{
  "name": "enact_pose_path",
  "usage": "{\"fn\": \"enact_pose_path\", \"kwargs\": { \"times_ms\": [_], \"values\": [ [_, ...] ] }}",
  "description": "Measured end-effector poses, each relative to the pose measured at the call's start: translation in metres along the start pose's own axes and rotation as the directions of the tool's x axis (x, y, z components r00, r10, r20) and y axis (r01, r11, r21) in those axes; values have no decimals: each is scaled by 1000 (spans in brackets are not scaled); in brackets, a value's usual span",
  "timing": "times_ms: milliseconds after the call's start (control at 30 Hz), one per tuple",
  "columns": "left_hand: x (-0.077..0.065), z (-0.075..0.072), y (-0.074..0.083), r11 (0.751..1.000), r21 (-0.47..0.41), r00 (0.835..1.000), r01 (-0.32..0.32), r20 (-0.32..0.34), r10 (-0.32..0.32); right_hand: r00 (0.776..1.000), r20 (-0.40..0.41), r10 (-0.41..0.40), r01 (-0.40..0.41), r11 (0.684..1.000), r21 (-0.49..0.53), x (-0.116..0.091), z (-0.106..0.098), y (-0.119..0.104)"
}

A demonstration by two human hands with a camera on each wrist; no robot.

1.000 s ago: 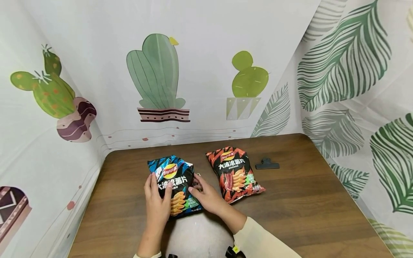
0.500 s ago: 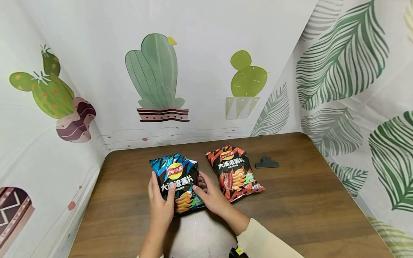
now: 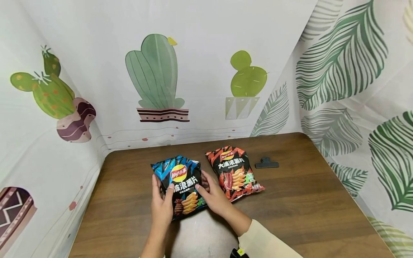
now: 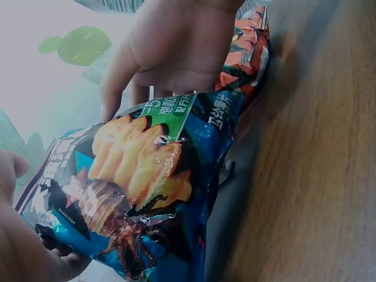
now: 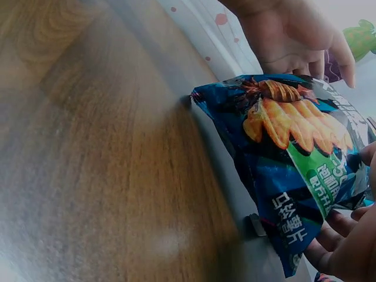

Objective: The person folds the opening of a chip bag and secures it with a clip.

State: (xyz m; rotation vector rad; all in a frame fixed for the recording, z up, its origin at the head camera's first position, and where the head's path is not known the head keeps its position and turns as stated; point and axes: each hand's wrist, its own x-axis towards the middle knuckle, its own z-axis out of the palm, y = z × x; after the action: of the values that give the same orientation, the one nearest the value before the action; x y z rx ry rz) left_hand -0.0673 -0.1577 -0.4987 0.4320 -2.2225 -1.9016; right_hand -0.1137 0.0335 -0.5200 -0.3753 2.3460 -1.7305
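Note:
A blue and black bag of potato chips (image 3: 182,182) is held between both hands above the table, its front facing up. My left hand (image 3: 162,206) grips its left side, the thumb on the front and the fingers at the side and behind. From the right, my right hand (image 3: 215,195) grips the other edge, thumb on the front and fingers partly hidden behind. In the right wrist view the bag's printed lower end (image 5: 288,217) tilts toward the camera. A red and black bag of potato chips (image 3: 233,173) lies flat just right of the right hand.
A black clip (image 3: 266,163) lies on the wooden table (image 3: 306,190) right of the red bag. A small dark thing (image 5: 255,226) shows below the blue bag, mostly hidden. Printed white cloth (image 3: 206,71) hangs behind and beside the table.
Both hands have shifted slightly to the right with the blue bag, which has turned a little clockwise. The red bag and the clip stay where they were.

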Motion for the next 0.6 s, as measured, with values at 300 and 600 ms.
{"fn": "enact_pose_path", "kwargs": {
  "times_ms": [300,600],
  "values": [
    [2,2,1,988,-138,998,69,4,-70,999,-31,24,-22,998,55,0,-1,1],
    [1,7,-1,977,-211,999,42,-14,-46,997,-57,58,-54,996,71,4,-4,-1]
  ]
}}
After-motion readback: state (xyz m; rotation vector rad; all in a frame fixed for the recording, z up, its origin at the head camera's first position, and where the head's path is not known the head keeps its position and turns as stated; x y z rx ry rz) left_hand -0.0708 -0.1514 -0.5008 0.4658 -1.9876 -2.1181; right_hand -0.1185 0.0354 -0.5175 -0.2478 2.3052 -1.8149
